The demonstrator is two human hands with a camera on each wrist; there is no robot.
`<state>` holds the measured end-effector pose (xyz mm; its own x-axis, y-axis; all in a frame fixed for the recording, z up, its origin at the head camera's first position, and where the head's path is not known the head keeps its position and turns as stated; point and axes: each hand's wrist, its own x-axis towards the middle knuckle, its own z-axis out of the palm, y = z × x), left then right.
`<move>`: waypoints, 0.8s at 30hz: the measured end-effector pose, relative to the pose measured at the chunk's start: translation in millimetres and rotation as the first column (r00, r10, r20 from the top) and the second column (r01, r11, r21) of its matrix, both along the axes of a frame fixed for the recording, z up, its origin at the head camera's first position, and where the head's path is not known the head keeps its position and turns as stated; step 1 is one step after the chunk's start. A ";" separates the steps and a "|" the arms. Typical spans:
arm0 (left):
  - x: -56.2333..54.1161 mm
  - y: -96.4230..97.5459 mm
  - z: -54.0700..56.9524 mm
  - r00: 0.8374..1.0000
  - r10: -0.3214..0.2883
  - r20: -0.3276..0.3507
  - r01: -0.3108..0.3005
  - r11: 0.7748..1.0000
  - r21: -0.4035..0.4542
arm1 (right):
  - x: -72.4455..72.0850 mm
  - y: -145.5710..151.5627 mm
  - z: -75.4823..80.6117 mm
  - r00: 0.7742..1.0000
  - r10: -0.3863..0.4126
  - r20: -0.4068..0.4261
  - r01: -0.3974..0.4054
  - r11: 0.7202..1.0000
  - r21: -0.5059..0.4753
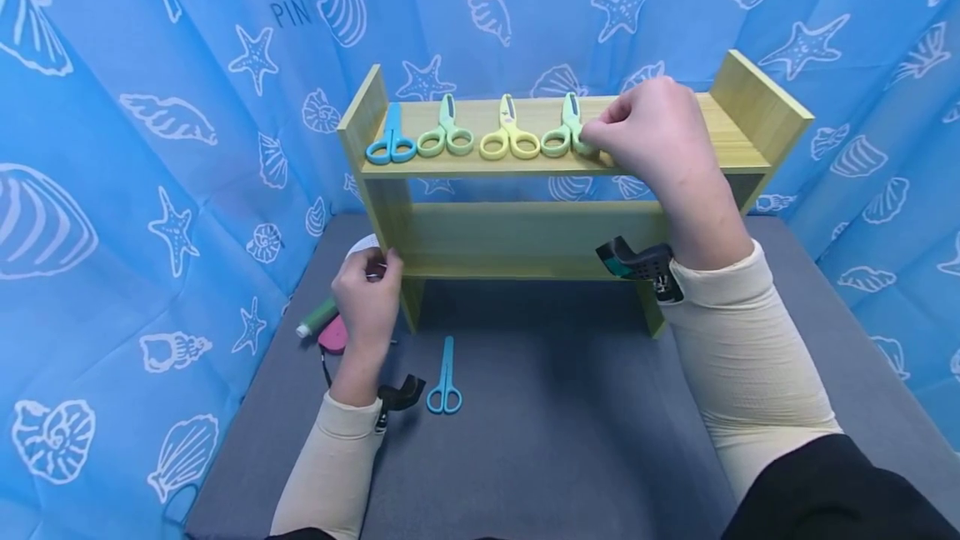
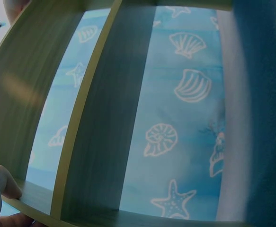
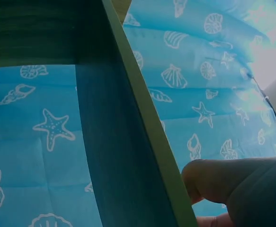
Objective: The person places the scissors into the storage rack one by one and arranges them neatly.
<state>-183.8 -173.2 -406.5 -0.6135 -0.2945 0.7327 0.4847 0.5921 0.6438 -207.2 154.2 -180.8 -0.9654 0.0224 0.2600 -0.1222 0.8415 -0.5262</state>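
A light wooden shelf unit (image 1: 525, 240) stands in front of me. My right hand (image 1: 663, 132) is over its top board, thumb and fingers pinching the right handle ring of light green scissors (image 1: 556, 140). To their left lie yellow scissors (image 1: 509, 140), another light green pair (image 1: 446, 138) and blue scissors (image 1: 392, 145), all with blades pointing back. My left hand (image 1: 367, 294) grips the front edge of the left side panel; in the left wrist view its thumb (image 2: 5, 182) is inside the panel and the other fingers outside. The scissors are hidden in the right wrist view, behind the board.
Blue long-bladed scissors (image 1: 446, 382) lie on the grey table (image 1: 525, 457) before the unit. Left of the unit, partly behind my left hand, are a green roll (image 1: 318, 317), a pink object (image 1: 333, 336) and something white (image 1: 363, 245). A shell-patterned blue curtain (image 1: 187, 190) surrounds the table.
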 end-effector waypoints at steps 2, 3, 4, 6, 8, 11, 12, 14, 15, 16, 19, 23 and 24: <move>-0.1 0.4 0.9 1.000 0.003 -0.003 -0.004 1.000 -0.011 | 4.2 0.8 0.1 1.000 -0.013 -0.017 0.013 1.000 0.002; -0.3 0.5 1.2 1.000 0.006 -0.006 -0.006 1.000 -0.015 | 6.5 1.9 0.2 0.999 -0.019 -0.031 0.019 1.000 -0.003; -0.5 0.8 1.5 1.000 0.008 -0.010 -0.008 1.000 -0.015 | 9.0 3.3 0.3 0.998 -0.026 -0.048 0.026 1.000 -0.010; -0.6 0.9 1.9 1.000 0.011 -0.011 -0.012 1.000 -0.019 | 14.1 6.4 0.2 0.996 -0.043 -0.080 0.040 0.999 -0.032; -0.4 1.1 2.1 1.000 0.016 -0.012 -0.016 1.000 -0.024 | 19.7 10.1 -2.0 0.991 -0.054 -0.124 0.048 0.997 -0.052; -0.1 1.3 2.2 1.000 0.022 -0.009 -0.022 0.999 -0.029 | 28.5 15.8 -9.0 0.979 -0.071 -0.192 0.057 0.995 -0.078; -0.2 1.3 2.2 1.000 0.023 -0.007 -0.023 0.999 -0.029 | 31.9 18.1 -12.0 0.974 -0.074 -0.214 0.057 0.995 -0.087; -0.3 1.3 2.2 1.000 0.021 -0.004 -0.021 1.000 -0.022 | 38.6 22.6 -18.2 0.964 -0.078 -0.255 0.052 0.993 -0.107; -0.3 1.3 2.4 1.000 0.019 -0.002 -0.019 1.000 -0.019 | 41.8 24.8 -21.3 0.957 -0.080 -0.278 0.049 0.992 -0.117; -0.1 1.3 2.5 1.000 0.016 0.001 -0.016 1.000 -0.018 | 44.8 26.9 -24.9 0.948 -0.079 -0.308 0.042 0.991 -0.124; 0.5 1.5 2.7 1.000 0.009 0.004 -0.009 1.000 -0.010 | 54.2 31.9 -36.4 0.911 -0.070 -0.406 0.011 0.989 -0.146; 0.9 1.7 2.2 1.000 0.014 0.004 -0.014 1.000 -0.005 | 66.9 35.1 -55.5 0.850 -0.039 -0.525 -0.049 0.987 -0.151; 0.9 1.7 2.0 1.000 0.016 0.004 -0.016 1.000 -0.005 | 70.1 35.6 -60.3 0.838 -0.028 -0.545 -0.065 0.986 -0.151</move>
